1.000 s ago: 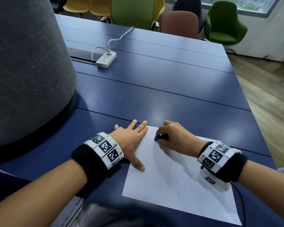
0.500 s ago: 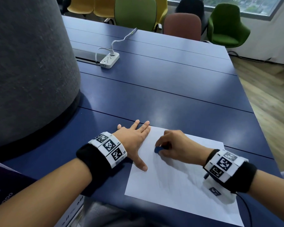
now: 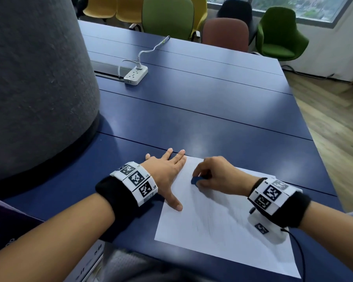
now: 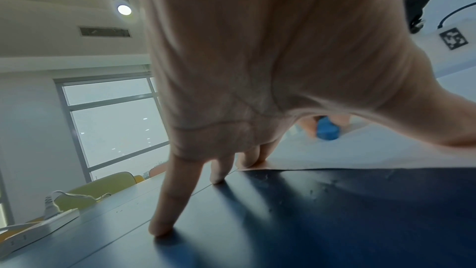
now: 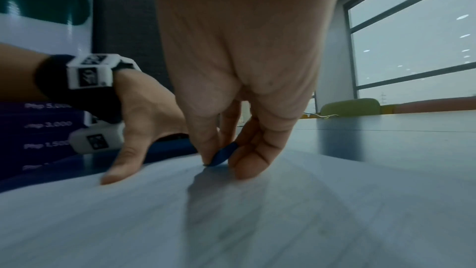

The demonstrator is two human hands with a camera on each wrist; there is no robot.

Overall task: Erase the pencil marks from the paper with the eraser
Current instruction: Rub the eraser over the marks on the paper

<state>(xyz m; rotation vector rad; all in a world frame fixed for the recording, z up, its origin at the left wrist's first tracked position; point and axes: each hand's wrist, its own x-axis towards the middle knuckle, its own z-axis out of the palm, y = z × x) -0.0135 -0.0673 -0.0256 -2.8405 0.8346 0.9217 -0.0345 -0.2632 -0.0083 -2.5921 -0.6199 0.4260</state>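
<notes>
Left hand (image 3: 167, 171) flat, fingers (image 4: 165, 201) spread straight, pins left edge of white paper sheet (image 3: 222, 226) on dark blue desk (image 3: 202, 119) against sliding; right hand (image 3: 214, 176) pinches small blue eraser (image 3: 196, 180), tip on paper's far part; faint pencil marks (image 3: 208, 220) nearer.

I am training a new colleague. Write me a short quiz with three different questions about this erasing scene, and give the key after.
1. True or false: the left hand lies flat with straight fingers, its thumb on the paper.
2. Multiple choice: what does the right hand pinch? A) a pencil B) a blue eraser C) a white cable
3. Fill in the missing word: the white power strip lies on the far part of the blue ____.

Key
1. True: the thumb presses the sheet's left edge; the outer fingers rest on the table.
2. B: its tip touches the paper near the far edge.
3. table
</notes>
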